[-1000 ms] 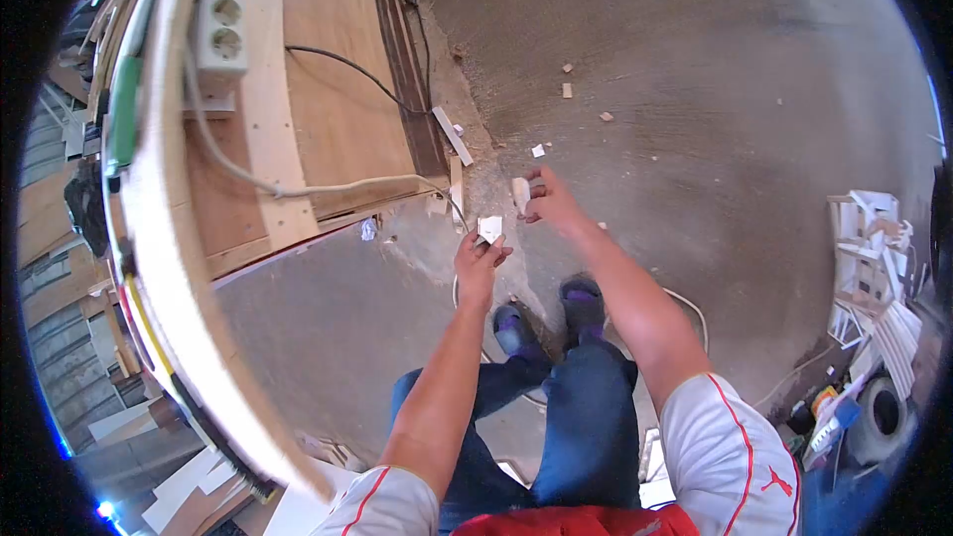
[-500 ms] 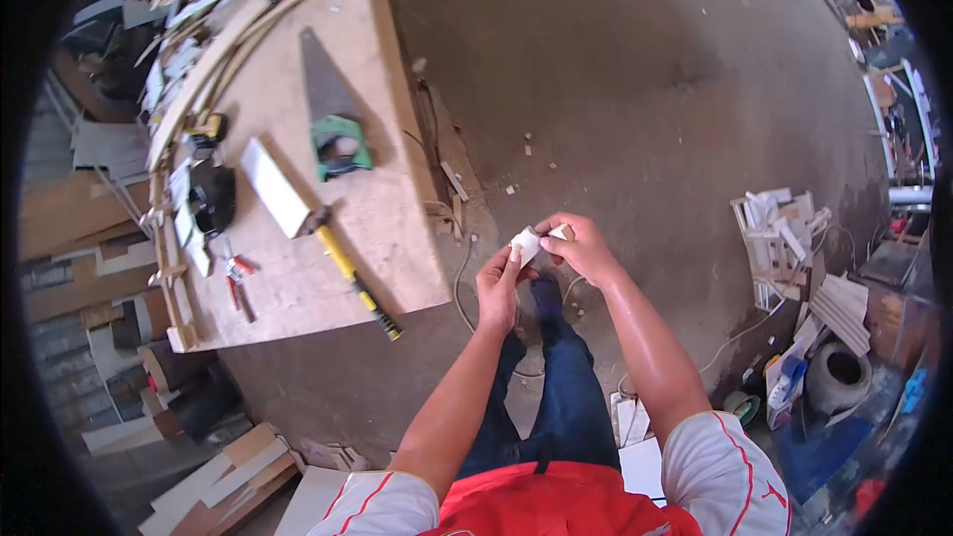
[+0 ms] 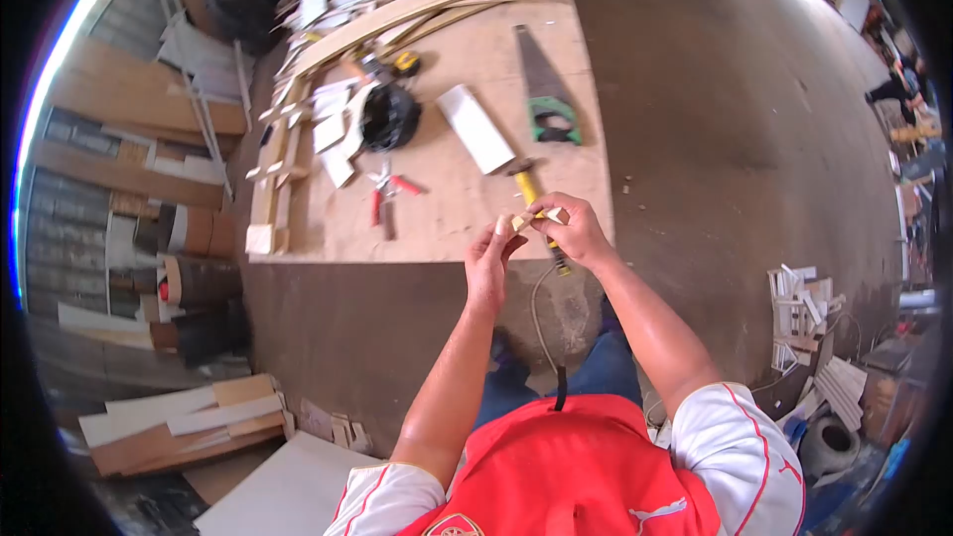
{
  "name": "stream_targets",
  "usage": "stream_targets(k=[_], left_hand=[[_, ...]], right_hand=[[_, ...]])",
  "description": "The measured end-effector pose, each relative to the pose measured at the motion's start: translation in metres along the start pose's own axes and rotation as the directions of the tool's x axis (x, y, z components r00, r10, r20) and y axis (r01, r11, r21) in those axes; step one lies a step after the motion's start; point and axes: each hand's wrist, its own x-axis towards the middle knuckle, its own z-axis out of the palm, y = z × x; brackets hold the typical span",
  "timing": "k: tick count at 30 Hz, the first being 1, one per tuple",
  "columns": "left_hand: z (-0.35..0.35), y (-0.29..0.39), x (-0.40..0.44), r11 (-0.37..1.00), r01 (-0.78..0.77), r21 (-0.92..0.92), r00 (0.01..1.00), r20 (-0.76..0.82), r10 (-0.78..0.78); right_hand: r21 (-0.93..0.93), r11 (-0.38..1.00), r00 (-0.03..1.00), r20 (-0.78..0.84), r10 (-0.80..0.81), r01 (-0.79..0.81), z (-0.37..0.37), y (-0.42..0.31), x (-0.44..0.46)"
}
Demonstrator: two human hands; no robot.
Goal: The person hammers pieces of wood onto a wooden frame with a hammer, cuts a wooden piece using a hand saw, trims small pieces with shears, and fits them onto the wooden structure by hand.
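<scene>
Near the front edge of the workbench (image 3: 447,228), my two hands meet in front of my body. My left hand (image 3: 486,260) pinches a small pale wood block (image 3: 520,222) between thumb and fingers. In my right hand (image 3: 578,230) is another small wood piece (image 3: 558,215), its end showing between the fingers, close to the first block. Whether the two pieces touch, I cannot tell. Just beyond my hands lies a hammer (image 3: 527,182) with a yellow and black handle, partly covered by my right hand.
On the bench lie a green-handled handsaw (image 3: 541,74), a white board (image 3: 476,129), red-handled pliers (image 3: 405,185) and a black container (image 3: 388,117). Wood strips (image 3: 397,20) pile up at the back. Offcuts (image 3: 218,417) stack at lower left; a cable (image 3: 539,323) hangs near my legs.
My view has turned left and I stand closer to the bench, so my hands are now at its front edge. Both hands still hold the small wood pieces.
</scene>
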Motion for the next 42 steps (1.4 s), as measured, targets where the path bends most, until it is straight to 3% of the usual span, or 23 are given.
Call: stream_targets(k=[5, 6, 9, 10, 13, 14, 16, 19, 22, 27, 29, 32, 36, 42], left_hand=[[-0.13, 0.078, -0.019, 0.995, -0.039, -0.092, 0.998, -0.057, 0.034], [-0.145, 0.095, -0.025, 0.994, -0.041, -0.104, 0.996, -0.087, 0.032], [-0.196, 0.127, -0.033, 0.99, -0.083, -0.113, 0.995, -0.071, 0.075], [-0.211, 0.137, -0.033, 0.993, -0.032, -0.117, 0.998, -0.048, 0.027], [-0.251, 0.155, -0.027, 0.995, 0.057, -0.082, 0.993, -0.096, -0.064], [-0.265, 0.158, -0.02, 0.996, 0.09, -0.005, 0.986, -0.138, -0.09], [-0.285, 0.16, -0.005, 0.995, 0.071, -0.072, 0.982, -0.17, -0.083], [-0.308, 0.159, 0.027, 0.987, 0.076, -0.143, 0.978, -0.184, -0.102], [-0.327, 0.156, 0.069, 0.985, 0.099, -0.144, 0.983, -0.138, -0.119], [-0.354, 0.166, 0.137, 0.97, 0.137, -0.201, 0.987, -0.052, -0.15], [-0.365, 0.172, 0.158, 0.964, 0.172, -0.201, 0.984, -0.021, -0.18], [-0.376, 0.183, 0.194, 0.962, 0.233, -0.141, 0.972, 0.008, -0.235], [-0.386, 0.201, 0.226, 0.946, 0.299, -0.124, 0.954, 0.03, -0.298], [-0.397, 0.22, 0.25, 0.949, 0.269, -0.166, 0.963, 0.069, -0.261]], right_hand=[[0.001, 0.993, 0.989, 0.086, -0.12, 0.12, 0.153, -0.008, 0.022], [-0.032, 0.999, 0.993, 0.116, -0.028, 0.032, 0.176, -0.015, 0.025], [-0.046, 0.996, 0.983, 0.17, -0.073, 0.082, 0.241, -0.02, 0.038], [-0.063, 0.998, 0.973, 0.233, 0.01, 0.005, 0.254, -0.015, 0.045], [-0.079, 0.974, 0.966, 0.168, -0.195, 0.21, 0.297, 0.0, 0.065], [-0.197, 0.959, 0.97, 0.171, -0.172, 0.205, 0.302, 0.001, 0.074], [-0.423, 0.889, 0.979, 0.167, -0.115, 0.176, 0.308, 0.003, 0.088], [-0.588, 0.799, 0.992, 0.062, -0.114, 0.128, 0.303, 0.078, 0.122], [-0.714, 0.686, 0.99, -0.093, 0.102, -0.138, 0.299, 0.1, 0.149], [-0.888, 0.437, 0.99, -0.125, 0.067, -0.142, 0.288, 0.136, 0.201], [-0.938, 0.335, 0.994, -0.103, -0.035, -0.086, 0.295, 0.119, 0.216], [-0.924, 0.256, 0.93, -0.201, 0.309, -0.285, 0.339, 0.09, 0.249], [-0.919, -0.042, 0.831, -0.374, 0.411, -0.392, 0.391, 0.113, 0.276], [-0.901, 0.074, 0.827, -0.358, 0.433, -0.428, 0.389, 0.12, 0.284]])
